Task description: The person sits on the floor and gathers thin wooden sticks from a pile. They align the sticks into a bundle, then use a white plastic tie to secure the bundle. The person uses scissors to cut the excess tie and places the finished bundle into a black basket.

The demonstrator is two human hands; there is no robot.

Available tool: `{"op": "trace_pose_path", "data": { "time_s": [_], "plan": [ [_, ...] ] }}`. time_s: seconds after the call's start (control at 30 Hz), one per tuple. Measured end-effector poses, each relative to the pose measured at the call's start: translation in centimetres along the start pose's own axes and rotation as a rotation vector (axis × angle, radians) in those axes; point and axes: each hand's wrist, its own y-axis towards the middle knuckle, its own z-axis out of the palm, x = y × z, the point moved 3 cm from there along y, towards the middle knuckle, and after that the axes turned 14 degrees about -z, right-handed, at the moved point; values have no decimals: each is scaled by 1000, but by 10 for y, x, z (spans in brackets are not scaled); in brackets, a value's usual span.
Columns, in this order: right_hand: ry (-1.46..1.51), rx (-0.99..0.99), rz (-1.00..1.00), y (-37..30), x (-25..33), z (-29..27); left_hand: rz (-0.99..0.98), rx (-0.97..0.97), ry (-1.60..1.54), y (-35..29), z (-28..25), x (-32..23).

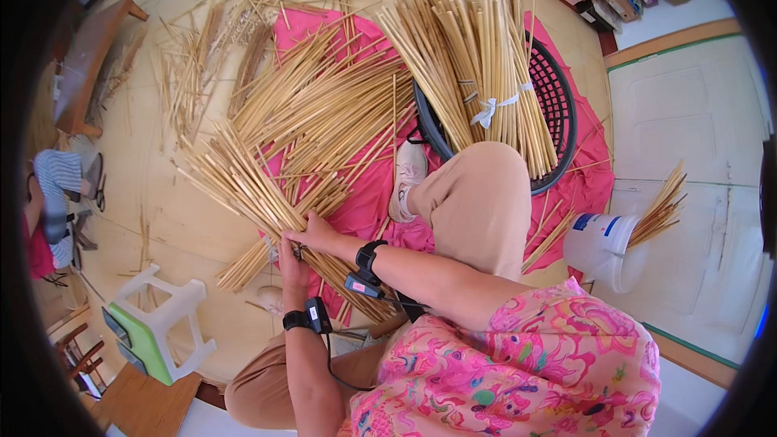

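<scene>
A thick bundle of straw-coloured reed stalks [257, 192] lies slantwise before me, its lower end reaching toward my lap. My right hand [316, 235] is closed over the top of the bundle, fingers toward the left. Just below it, my left hand [290, 263] grips the bundle's near side, and the two hands meet there. A small dark bit shows between them, too small to name. A second group of stalks crosses under the bundle, with a pale strip [269, 248] by the crossing. More loose stalks [332, 97] are spread beyond on pink cloth [376, 214].
A dark plastic basket [564, 105] at the right holds large stalk bundles tied with a white strip [494, 109]. Farther right, a white bucket [595, 239] lies tilted with stalks in it. A white-and-green stool [158, 324] stands left. Another person's striped clothing [58, 182] shows at far left.
</scene>
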Motion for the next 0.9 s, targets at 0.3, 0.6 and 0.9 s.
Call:
{"op": "trace_pose_path", "data": {
  "time_s": [0.3,0.6,0.9],
  "plan": [
    [247,108,-380,-49,144,-29,405,-15,379,-99,37,-69],
    [91,189,-778,-73,182,-67,217,119,725,-189,128,-111],
    [203,267,-937,-80,200,-93,259,-74,870,-215,156,-122]
  ]
}}
